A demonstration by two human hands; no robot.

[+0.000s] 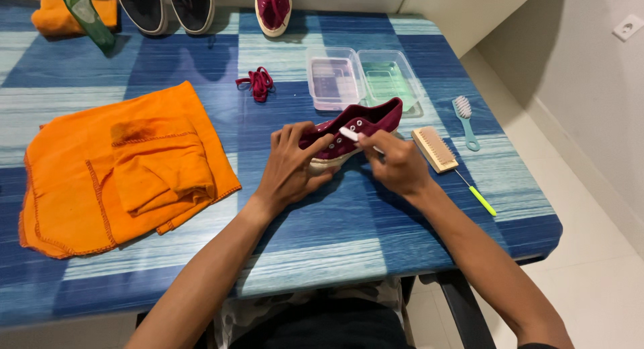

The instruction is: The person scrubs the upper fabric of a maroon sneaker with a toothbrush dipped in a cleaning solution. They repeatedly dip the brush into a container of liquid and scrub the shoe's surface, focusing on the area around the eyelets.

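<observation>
The fingers [303,135] of the left hand [290,169] are spread and bent down over the side of one maroon shoe [359,124], pressing it onto the surface [322,241]. The fingers of the right hand [397,164] are closed tight around one thin white brush [350,135], and its white head touches the shoe near the lace holes. The shoe lies on its side in the middle of the surface, between both hands.

Just right of the right hand there is one wooden brush [435,148], and near it one small light-blue brush [464,119]. One thin tool with a green handle [481,200] lies beside the wooden brush. Behind the shoe stand two clear plastic trays [362,77], side by side. One bundle of maroon laces [257,82] lies left of the trays.

At the far edge I count two dark shoes [166,7] and one more maroon shoe [272,8]. One big orange cloth [121,168] is spread on the left, and one smaller orange cloth [57,17] is in the far corner, beside one green object [87,15].
</observation>
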